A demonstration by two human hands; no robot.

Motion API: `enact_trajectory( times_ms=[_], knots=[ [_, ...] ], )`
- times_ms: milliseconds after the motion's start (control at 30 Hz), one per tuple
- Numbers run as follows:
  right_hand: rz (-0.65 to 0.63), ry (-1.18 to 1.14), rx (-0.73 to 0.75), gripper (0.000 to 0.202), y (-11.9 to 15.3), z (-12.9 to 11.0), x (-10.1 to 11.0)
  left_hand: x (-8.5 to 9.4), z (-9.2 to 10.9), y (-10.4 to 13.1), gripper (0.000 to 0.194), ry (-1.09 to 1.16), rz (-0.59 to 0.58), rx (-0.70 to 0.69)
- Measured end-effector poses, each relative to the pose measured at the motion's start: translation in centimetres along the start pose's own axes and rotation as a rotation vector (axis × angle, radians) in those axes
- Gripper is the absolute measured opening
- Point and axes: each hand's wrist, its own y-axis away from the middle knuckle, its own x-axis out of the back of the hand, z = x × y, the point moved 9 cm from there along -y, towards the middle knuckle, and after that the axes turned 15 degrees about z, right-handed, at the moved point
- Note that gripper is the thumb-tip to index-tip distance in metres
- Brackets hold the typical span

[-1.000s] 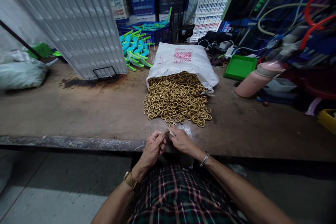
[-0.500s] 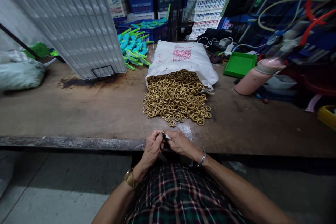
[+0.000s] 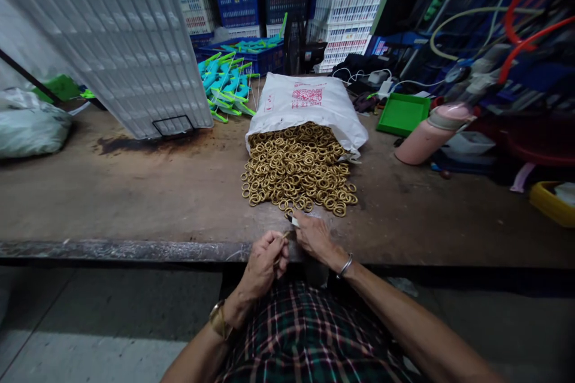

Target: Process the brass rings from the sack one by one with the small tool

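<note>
Near the table's front edge, my left hand is closed in a pinch on a gold ring, only partly visible between thumb and fingers. My right hand is just right of it, a small gap apart. Its fingers are shut on a small white-and-dark tool, whose exact kind is too small to make out. The tool's dark tip reaches the near edge of a pile of gold rings. These rings spill from the mouth of a white woven bag with red print.
A ribbed translucent panel leans at left, near turquoise-and-green plastic pieces. To the right stand a green tray, a pink bottle and a yellow container. Stacked crates rise behind the wooden table.
My right hand has moved forward with the small tool, away from my left hand, toward the rings. My left hand has dropped slightly nearer my body. The whole view has shifted a little.
</note>
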Motion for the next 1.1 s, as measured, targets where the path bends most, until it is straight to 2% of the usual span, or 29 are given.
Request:
enact_trajectory(
  times_ms=[67,167,300,500,600,700,867,1100],
  knots=[
    [0.061,0.022,-0.064,0.023,-0.6,0.8,0.6,0.1,-0.3,-0.3,0.033,0.138,0.009,0.064],
    [0.122,0.052,-0.101,0.02,-1.2,1.1,1.0,0.7,-0.9,-1.0,0.032,0.227,0.036,0.124],
    [0.096,0.053,-0.059,0.018,-1.4,0.3,0.5,1.3,-1.3,-1.2,0.026,0.281,0.061,0.191],
    [0.099,-0.002,-0.064,0.017,-1.3,0.5,0.7,1.1,-1.6,-1.4,0.017,0.408,0.041,0.321],
    [0.118,-0.026,-0.059,0.017,-1.2,0.8,0.7,1.5,-1.9,-1.7,0.018,0.432,0.095,0.356],
    [0.142,-0.013,-0.053,0.016,-1.0,1.0,0.6,1.9,-2.1,-2.0,0.016,0.428,0.136,0.367],
    [0.191,-0.054,-0.056,0.018,-0.8,1.4,0.9,1.4,-1.8,-2.3,0.023,0.435,0.076,0.338],
    [0.151,-0.006,-0.089,0.016,-0.6,2.1,0.7,1.1,-2.0,-3.0,0.03,0.339,0.104,0.291]
  ],
)
